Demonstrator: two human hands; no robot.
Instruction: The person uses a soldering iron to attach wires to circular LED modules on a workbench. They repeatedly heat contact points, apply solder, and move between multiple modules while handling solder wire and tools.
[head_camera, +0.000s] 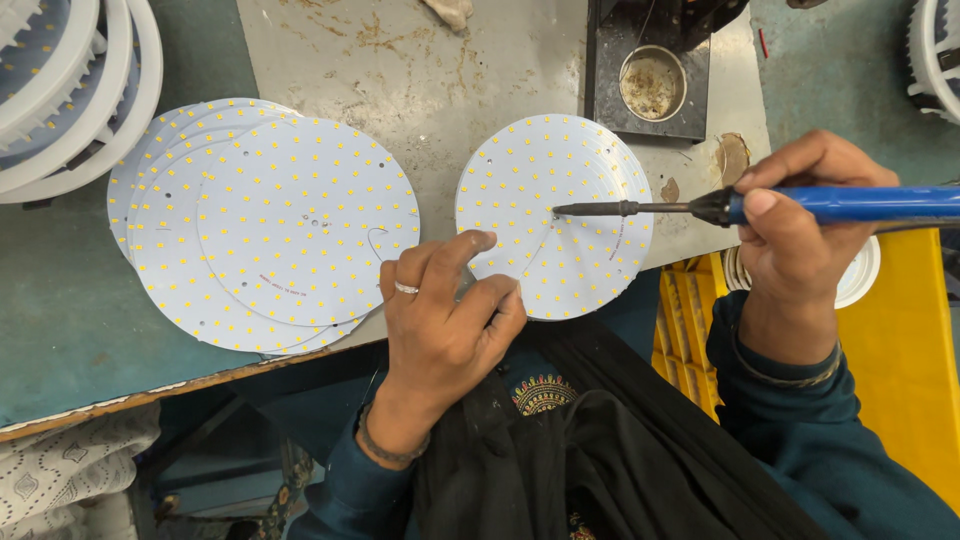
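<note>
The right hand (800, 215) is clamped on a blue iron (800, 205), its tip touching the middle of a round LED board (590, 260) on the worktop (450, 80); the left hand (445, 310) rests at the board's lower left edge, fingers curled — perhaps pinching thin wire; left of the board lies a stack (260, 225) of like boards; above it, a metal cup (650, 85).

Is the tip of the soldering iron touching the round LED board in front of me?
Touching. In the head view the soldering iron, held in the right hand, has its tip resting on the round LED board near its centre, no gap visible.
</note>
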